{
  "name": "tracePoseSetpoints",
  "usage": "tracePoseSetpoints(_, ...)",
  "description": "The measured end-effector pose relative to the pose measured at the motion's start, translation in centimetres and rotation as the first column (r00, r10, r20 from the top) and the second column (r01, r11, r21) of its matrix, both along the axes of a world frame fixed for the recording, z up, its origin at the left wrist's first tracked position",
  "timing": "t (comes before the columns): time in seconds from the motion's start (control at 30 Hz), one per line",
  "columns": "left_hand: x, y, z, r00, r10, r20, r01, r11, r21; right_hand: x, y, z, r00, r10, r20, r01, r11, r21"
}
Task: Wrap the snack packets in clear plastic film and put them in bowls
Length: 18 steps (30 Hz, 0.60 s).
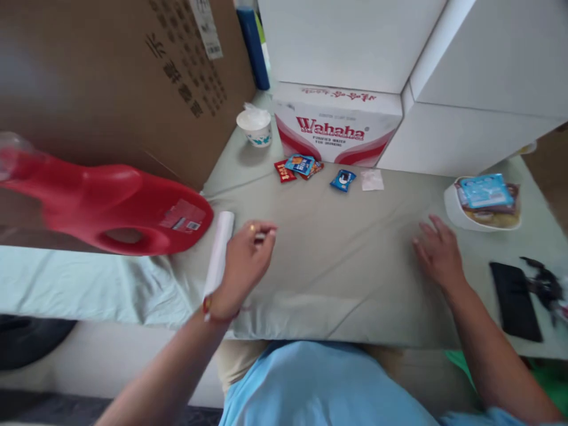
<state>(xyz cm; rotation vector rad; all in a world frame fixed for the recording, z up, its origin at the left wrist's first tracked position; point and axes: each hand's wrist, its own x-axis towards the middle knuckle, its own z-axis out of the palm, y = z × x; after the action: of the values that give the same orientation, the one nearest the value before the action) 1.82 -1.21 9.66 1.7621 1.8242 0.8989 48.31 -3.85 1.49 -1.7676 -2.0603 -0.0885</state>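
Note:
My left hand (pixel 249 255) is over the left part of the cloth-covered table (pixel 328 260), beside a white roll (pixel 219 251). Its fingers are curled against the thumb, and a small whitish bit shows between them, too small to name. Bare and with its fingers apart, my right hand (pixel 439 251) hovers low over the cloth, just left of a white tub (pixel 457 207) filled with snack packets. Toward the back lie a red packet (pixel 284 171), a blue packet (pixel 300 164) overlapping an orange one (pixel 316 170), a dark blue packet (pixel 342 180) and a whitish square (pixel 371 180).
A red jug (pixel 110 204) lies on its side at left before a large cardboard box (pixel 110 89). A paper cup (pixel 255 127) stands near the Wahaha carton (pixel 337 127). White cabinets (pixel 346 41) rise behind. A black phone (pixel 515 302) lies at right.

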Motion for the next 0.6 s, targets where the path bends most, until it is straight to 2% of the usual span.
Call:
tracePoseSetpoints(0.07, -1.1, 6.4, 0.1, 0.993, 0.077, -0.088, -0.079, 0.997, -0.025, -0.8, -1.8, -2.2, 0.997, 0.064, -0.031, -0.067, 0.995, -0.073)
tracePoseSetpoints(0.17, -3.6, 16.1, -0.9, 0.95, 0.196, -0.241, -0.209, 0.977, -0.03, -0.9, -3.4, -4.3, 0.995, 0.075, -0.064, -0.081, 0.991, -0.103)
tracePoseSetpoints(0.23, -5.2, 21.3, -1.8, 0.919, 0.23, -0.319, -0.244, 0.97, -0.005, -0.8, -3.9, -4.8, 0.995, 0.051, -0.083, -0.059, 0.994, -0.089)
tracePoseSetpoints(0.3, -6.3, 25.4, -2.4, 0.911, 0.184, -0.369, -0.181, 0.983, 0.043, -0.7, -4.1, -4.8, 0.995, 0.041, -0.095, -0.049, 0.995, -0.086)
tracePoseSetpoints(0.37, -6.7, 28.4, -2.9, 0.909, 0.103, -0.403, -0.087, 0.994, 0.058, -0.7, -4.1, -4.7, 0.995, 0.036, -0.098, -0.045, 0.995, -0.094)
tracePoseSetpoints(0.47, -6.3, 31.5, -3.7, 0.904, 0.018, -0.426, -0.009, 1.0, 0.023, -0.8, -4.1, -4.6, 0.992, 0.028, -0.124, -0.04, 0.994, -0.098)
tracePoseSetpoints(0.53, -5.7, 32.6, -4.2, 0.896, 0.026, -0.443, -0.032, 0.999, -0.006, -0.9, -4.1, -4.5, 0.99, 0.019, -0.142, -0.033, 0.995, -0.096)
tracePoseSetpoints(0.6, -5.3, 32.6, -4.6, 0.885, 0.072, -0.461, -0.09, 0.996, -0.016, -0.9, -4.2, -4.4, 0.988, 0.011, -0.153, -0.027, 0.995, -0.099)
